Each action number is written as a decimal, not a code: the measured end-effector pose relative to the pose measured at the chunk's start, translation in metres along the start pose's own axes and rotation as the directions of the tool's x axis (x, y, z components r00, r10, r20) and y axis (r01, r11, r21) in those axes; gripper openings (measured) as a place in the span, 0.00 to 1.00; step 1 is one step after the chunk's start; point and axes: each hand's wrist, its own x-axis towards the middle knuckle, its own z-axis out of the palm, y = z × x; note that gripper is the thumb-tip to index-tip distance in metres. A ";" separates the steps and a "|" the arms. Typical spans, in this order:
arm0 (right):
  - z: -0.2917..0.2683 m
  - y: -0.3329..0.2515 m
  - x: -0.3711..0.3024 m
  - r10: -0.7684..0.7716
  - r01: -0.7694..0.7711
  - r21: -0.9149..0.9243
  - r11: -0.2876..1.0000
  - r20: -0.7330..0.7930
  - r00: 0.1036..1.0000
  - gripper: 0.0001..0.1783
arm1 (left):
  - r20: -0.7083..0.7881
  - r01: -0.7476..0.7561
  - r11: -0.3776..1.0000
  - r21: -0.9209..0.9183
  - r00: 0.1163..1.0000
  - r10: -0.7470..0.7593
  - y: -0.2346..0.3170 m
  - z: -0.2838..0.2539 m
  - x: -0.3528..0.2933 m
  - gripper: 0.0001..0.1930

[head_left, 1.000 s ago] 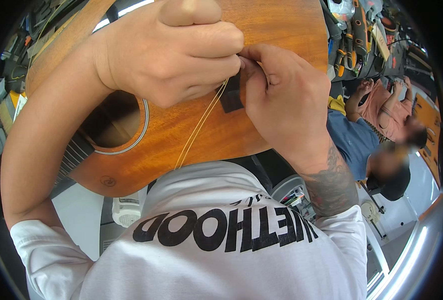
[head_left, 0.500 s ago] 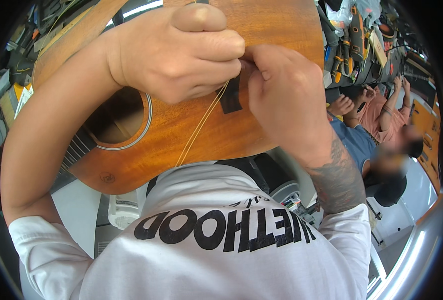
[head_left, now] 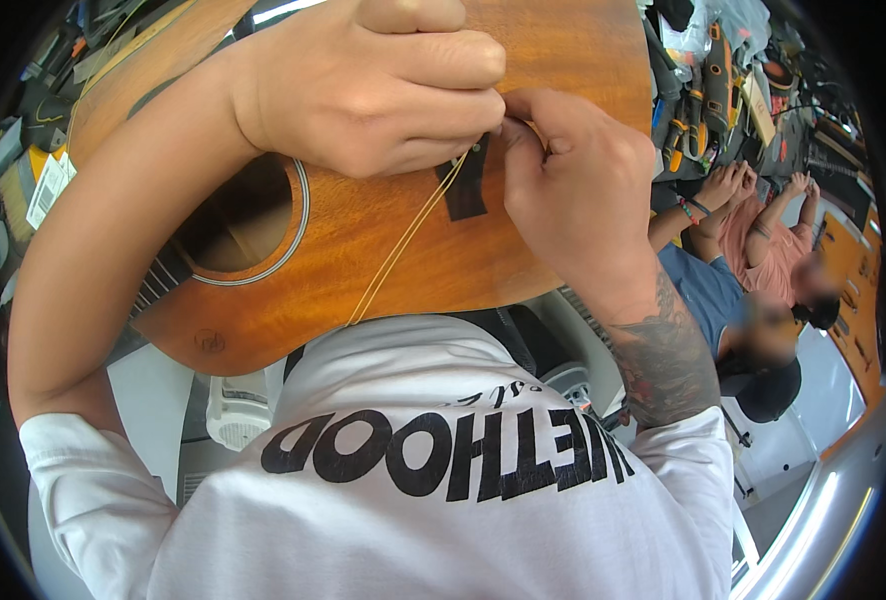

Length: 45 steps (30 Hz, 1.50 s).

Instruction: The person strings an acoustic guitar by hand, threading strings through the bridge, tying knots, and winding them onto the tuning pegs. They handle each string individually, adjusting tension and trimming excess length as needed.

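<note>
An acoustic guitar (head_left: 393,235) with a brown wooden top lies across my lap, its round soundhole (head_left: 233,225) partly behind my left forearm. Two thin golden guitar strings (head_left: 400,245) slant from between my hands down to the guitar's near edge. My left hand (head_left: 383,90) is closed in a fist above the top, gripping the strings; its fingertips are hidden. Against it, my right hand (head_left: 581,180) makes a pinch of thumb and forefinger, and what lies between them is hidden. Beneath the hands shows part of the dark bridge (head_left: 468,195).
Pliers (head_left: 676,145), other hand tools and plastic bags crowd the bench at the far right. Two people work beyond it, one in a blue shirt (head_left: 701,295), one in pink. More tools and a white label (head_left: 53,190) lie at the left. A white plastic object (head_left: 238,410) stands below the guitar.
Both hands have shifted slightly right, still close together, and my left fist is a little higher. The co-worker in blue has brought their hands together.
</note>
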 end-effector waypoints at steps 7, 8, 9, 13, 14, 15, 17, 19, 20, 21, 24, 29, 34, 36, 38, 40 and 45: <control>0.012 0.003 -0.009 -0.058 0.053 -0.050 0.997 -0.111 0.992 0.06 | -0.088 0.090 0.996 0.025 0.992 -0.087 -0.003 0.008 -0.006 0.11; 0.012 0.003 -0.009 -0.067 0.062 -0.049 0.997 -0.104 0.992 0.06 | -0.125 0.100 0.995 0.027 0.988 -0.096 -0.003 0.009 -0.006 0.11; 0.011 0.003 -0.010 -0.071 0.067 -0.050 0.997 -0.095 0.993 0.07 | -0.173 0.112 0.993 0.034 0.979 -0.105 -0.003 0.016 -0.007 0.11; 0.011 0.008 -0.011 -0.093 0.088 -0.065 0.994 -0.074 0.993 0.04 | -0.213 0.134 0.991 0.026 0.969 -0.125 -0.005 0.021 -0.008 0.11; 0.012 0.007 -0.011 -0.086 0.081 -0.068 0.994 -0.083 0.993 0.04 | -0.210 0.137 0.990 0.018 0.969 -0.130 -0.003 0.021 -0.007 0.11; 0.012 0.005 -0.010 -0.083 0.076 -0.072 0.994 -0.093 0.992 0.03 | -0.207 0.140 0.990 0.015 0.969 -0.134 -0.003 0.021 -0.006 0.11; 0.011 -0.001 -0.009 -0.030 0.025 -0.062 0.998 -0.089 0.996 0.01 | -0.155 0.072 0.997 0.031 0.986 -0.067 -0.008 0.013 -0.007 0.11; 0.011 -0.006 -0.009 0.007 -0.013 -0.066 0.998 -0.095 0.995 0.01 | -0.065 -0.003 1.000 0.025 0.998 0.004 -0.016 0.004 -0.007 0.12; 0.011 -0.008 -0.009 0.019 -0.026 -0.069 0.997 -0.101 0.995 0.02 | -0.086 0.005 1.000 0.009 0.996 -0.005 -0.015 0.007 -0.009 0.12; 0.012 -0.009 -0.008 0.027 -0.036 -0.075 0.997 -0.109 0.994 0.03 | -0.099 0.001 1.000 0.004 0.995 0.000 -0.016 0.009 -0.009 0.12; 0.008 -0.010 -0.005 0.047 -0.059 -0.137 0.989 -0.091 0.995 0.04 | -0.103 -0.034 0.999 0.002 0.994 0.034 -0.023 0.010 -0.008 0.10; 0.007 -0.015 -0.004 0.053 -0.068 -0.204 0.977 -0.075 0.996 0.04 | -0.168 -0.063 0.998 -0.009 0.984 0.060 -0.024 0.017 -0.008 0.06; 0.011 -0.012 -0.005 -0.047 0.024 -0.240 0.971 -0.090 0.995 0.02 | -0.224 -0.048 0.995 -0.091 0.974 0.026 -0.020 0.016 -0.007 0.06; 0.009 -0.001 -0.005 -0.153 0.127 -0.256 0.958 -0.086 0.984 0.03 | -0.201 -0.028 0.991 -0.134 0.980 0.000 -0.017 0.011 -0.006 0.06; 0.006 0.005 -0.002 -0.208 0.186 -0.259 0.948 -0.057 0.977 0.04 | -0.191 -0.020 0.990 -0.140 0.981 -0.008 -0.016 0.008 -0.005 0.07; 0.004 0.004 -0.002 -0.223 0.206 -0.274 0.939 -0.031 0.974 0.05 | -0.196 -0.029 0.992 -0.123 0.981 0.005 -0.016 0.010 -0.006 0.07; 0.002 -0.008 0.000 -0.140 0.135 -0.291 0.947 0.003 0.990 0.04 | -0.223 -0.059 0.997 -0.059 0.974 0.044 -0.018 0.013 -0.008 0.08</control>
